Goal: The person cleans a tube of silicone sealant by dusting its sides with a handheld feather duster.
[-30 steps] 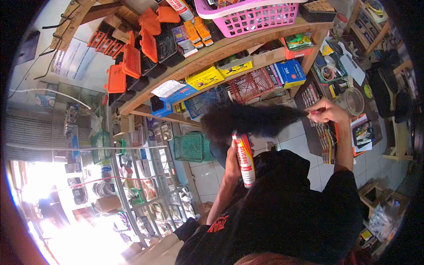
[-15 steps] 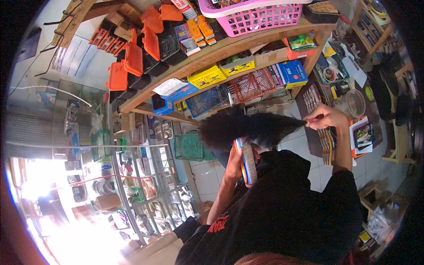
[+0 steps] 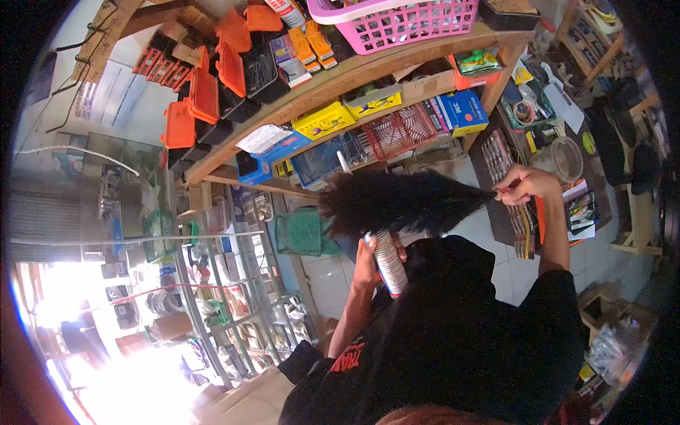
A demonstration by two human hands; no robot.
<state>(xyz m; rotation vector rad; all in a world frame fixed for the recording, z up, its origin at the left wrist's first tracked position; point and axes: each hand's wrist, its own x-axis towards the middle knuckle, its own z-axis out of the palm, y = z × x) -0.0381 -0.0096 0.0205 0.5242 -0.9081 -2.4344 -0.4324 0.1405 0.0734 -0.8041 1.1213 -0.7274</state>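
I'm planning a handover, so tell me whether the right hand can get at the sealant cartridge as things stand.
Probably not: the right hand is occupied gripping the black feather duster, which covers part of the sealant cartridge, and the left hand has its grip around that cartridge.

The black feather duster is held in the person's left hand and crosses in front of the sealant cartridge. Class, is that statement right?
Not quite: the hand is wrong. The head view shows the right hand holding the black feather duster, which crosses in front of the sealant cartridge.
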